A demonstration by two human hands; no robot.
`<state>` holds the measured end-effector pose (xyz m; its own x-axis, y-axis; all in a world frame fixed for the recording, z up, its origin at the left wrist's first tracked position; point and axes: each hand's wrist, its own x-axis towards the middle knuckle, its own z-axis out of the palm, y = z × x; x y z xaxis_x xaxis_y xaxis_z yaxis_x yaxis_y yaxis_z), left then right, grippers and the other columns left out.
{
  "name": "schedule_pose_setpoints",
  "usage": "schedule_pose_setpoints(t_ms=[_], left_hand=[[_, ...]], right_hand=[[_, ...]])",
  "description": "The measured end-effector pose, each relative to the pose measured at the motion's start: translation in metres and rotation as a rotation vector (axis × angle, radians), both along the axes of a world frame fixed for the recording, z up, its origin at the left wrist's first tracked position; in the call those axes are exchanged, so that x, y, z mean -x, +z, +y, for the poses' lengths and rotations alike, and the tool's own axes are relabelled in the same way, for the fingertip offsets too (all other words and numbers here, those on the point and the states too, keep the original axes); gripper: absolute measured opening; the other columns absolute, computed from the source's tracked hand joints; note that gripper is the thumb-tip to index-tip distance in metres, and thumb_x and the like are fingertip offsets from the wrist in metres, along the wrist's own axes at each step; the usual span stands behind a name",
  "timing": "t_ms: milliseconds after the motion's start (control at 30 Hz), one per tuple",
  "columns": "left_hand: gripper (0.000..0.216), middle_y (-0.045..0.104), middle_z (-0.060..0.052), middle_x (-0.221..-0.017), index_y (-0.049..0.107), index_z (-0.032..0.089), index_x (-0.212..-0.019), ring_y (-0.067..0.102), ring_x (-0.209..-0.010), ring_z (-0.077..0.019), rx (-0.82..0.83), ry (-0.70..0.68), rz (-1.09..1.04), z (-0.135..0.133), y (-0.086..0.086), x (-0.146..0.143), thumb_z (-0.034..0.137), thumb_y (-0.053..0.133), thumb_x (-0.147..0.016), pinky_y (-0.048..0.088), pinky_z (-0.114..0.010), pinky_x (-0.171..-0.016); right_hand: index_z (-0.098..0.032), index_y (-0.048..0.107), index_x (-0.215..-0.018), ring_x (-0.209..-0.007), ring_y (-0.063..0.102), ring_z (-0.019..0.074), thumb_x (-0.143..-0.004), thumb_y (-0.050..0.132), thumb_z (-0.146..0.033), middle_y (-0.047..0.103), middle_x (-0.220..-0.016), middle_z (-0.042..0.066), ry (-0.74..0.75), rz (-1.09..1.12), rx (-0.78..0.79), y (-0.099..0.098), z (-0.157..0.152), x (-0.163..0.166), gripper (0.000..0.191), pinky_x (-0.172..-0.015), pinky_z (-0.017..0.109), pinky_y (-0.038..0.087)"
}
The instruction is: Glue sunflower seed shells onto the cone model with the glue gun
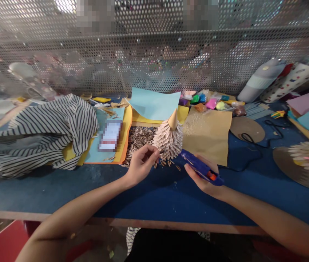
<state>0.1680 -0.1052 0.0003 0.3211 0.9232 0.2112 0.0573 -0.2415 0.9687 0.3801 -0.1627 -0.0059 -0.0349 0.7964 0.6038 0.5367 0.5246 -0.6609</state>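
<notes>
My right hand is wrapped round a blue hot glue gun, its nozzle end close to the lower right of a cone. Overlapping pale seed shells cover the cone in rows, and its bare tan paper tip points up. At the cone's lower left, my left hand is closed in a pinch. Whatever lies between its fingertips is too small to make out. A heap of striped sunflower seeds spreads behind my left hand, with several loose ones in front of the cone.
A phone lies on coloured paper at left, beside striped cloth. Brown paper and a black cord lie to the right. Bright clay packets, bottles and a perforated metal screen stand behind. Another shell-covered piece sits far right.
</notes>
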Motion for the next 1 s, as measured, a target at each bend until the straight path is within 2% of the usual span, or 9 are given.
schedule_pose_setpoints(t_ms=[100,200,300,367,467,600,700,800,1000], left_hand=[[0.027,0.058,0.0,-0.061,0.057,0.016,-0.077,0.055,-0.054,-0.0087,-0.056,0.03,-0.005,0.002,0.003,0.0,0.041,0.059,-0.089,0.045,-0.019,-0.05],[0.02,0.059,0.0,-0.063,0.058,0.016,-0.077,0.055,-0.054,-0.0077,-0.165,0.058,0.006,0.003,0.007,0.001,0.033,0.059,-0.089,0.046,-0.018,-0.05],[0.013,0.06,0.0,-0.066,0.06,0.016,-0.078,0.055,-0.056,-0.0073,-0.336,0.118,0.042,0.005,0.013,0.001,0.024,0.059,-0.089,0.046,-0.018,-0.05],[0.009,0.061,0.0,-0.067,0.06,0.016,-0.079,0.056,-0.058,-0.007,-0.502,0.162,0.089,0.007,0.019,0.001,0.017,0.06,-0.088,0.047,-0.017,-0.052],[0.01,0.062,0.001,-0.069,0.059,0.016,-0.079,0.057,-0.06,-0.0062,-0.809,0.204,0.182,0.012,0.03,-0.002,0.009,0.063,-0.085,0.048,-0.016,-0.055],[0.01,0.066,-0.003,-0.075,0.059,0.013,-0.088,0.062,-0.067,-0.0105,-1.211,0.208,0.321,0.023,0.039,-0.008,0.004,0.061,-0.086,0.053,-0.021,-0.062],[0.008,0.066,-0.006,-0.075,0.059,0.011,-0.091,0.062,-0.067,-0.0143,-1.444,0.21,0.478,0.031,0.04,-0.013,0.005,0.061,-0.086,0.053,-0.027,-0.062],[0.006,0.064,-0.004,-0.071,0.058,0.012,-0.09,0.059,-0.062,-0.0142,-1.549,0.245,0.567,0.036,0.038,-0.018,0.007,0.06,-0.087,0.049,-0.028,-0.056],[0.011,0.056,-0.001,-0.06,0.056,0.015,-0.081,0.053,-0.055,-0.0131,-1.584,0.312,0.659,0.038,0.036,-0.027,0.008,0.059,-0.088,0.04,-0.029,-0.05]], right_hand=[[-0.024,0.057,-0.077,-0.057,0.058,0.0156,-0.088,0.059,-0.03,0.06,-0.066,0.0,-0.128,-0.057,-0.076,-0.007,0.002,-0.01,0.013,-0.057,0.03,0.051],[-0.023,0.059,-0.079,-0.059,0.06,0.0175,-0.09,0.057,-0.041,0.06,-0.064,0.0,-0.269,0.046,0.067,-0.019,0.012,-0.018,0.021,-0.062,0.034,0.053],[-0.022,0.059,-0.079,-0.065,0.063,0.0181,-0.084,0.063,-0.049,0.063,-0.069,0.002,-0.323,0.248,0.153,-0.032,0.027,-0.017,0.027,-0.069,0.035,0.057],[-0.022,0.056,-0.079,-0.071,0.066,0.019,-0.079,0.067,-0.05,0.066,-0.076,0.003,-0.299,0.397,0.186,-0.041,0.037,-0.012,0.03,-0.072,0.035,0.058],[-0.023,0.055,-0.094,-0.083,0.069,0.0214,-0.072,0.074,-0.047,0.068,-0.092,0.005,-0.236,0.573,0.212,-0.051,0.048,-0.004,0.038,-0.083,0.041,0.058],[-0.023,0.057,-0.106,-0.111,0.065,0.026,-0.072,0.071,-0.033,0.066,-0.116,0.011,-0.139,0.606,0.227,-0.055,0.055,0.004,0.038,-0.101,0.048,0.05],[-0.024,0.057,-0.115,-0.123,0.058,0.0255,-0.075,0.066,-0.027,0.062,-0.129,0.011,-0.076,0.558,0.214,-0.054,0.059,0.007,0.041,-0.11,0.048,0.043],[-0.025,0.056,-0.117,-0.122,0.059,0.0248,-0.077,0.064,-0.026,0.062,-0.129,0.01,-0.045,0.549,0.22,-0.056,0.063,0.009,0.041,-0.109,0.046,0.045],[-0.023,0.059,-0.108,-0.11,0.065,0.0249,-0.076,0.067,-0.027,0.067,-0.116,0.009,-0.06,0.545,0.254,-0.061,0.064,0.007,0.033,-0.104,0.047,0.049]])
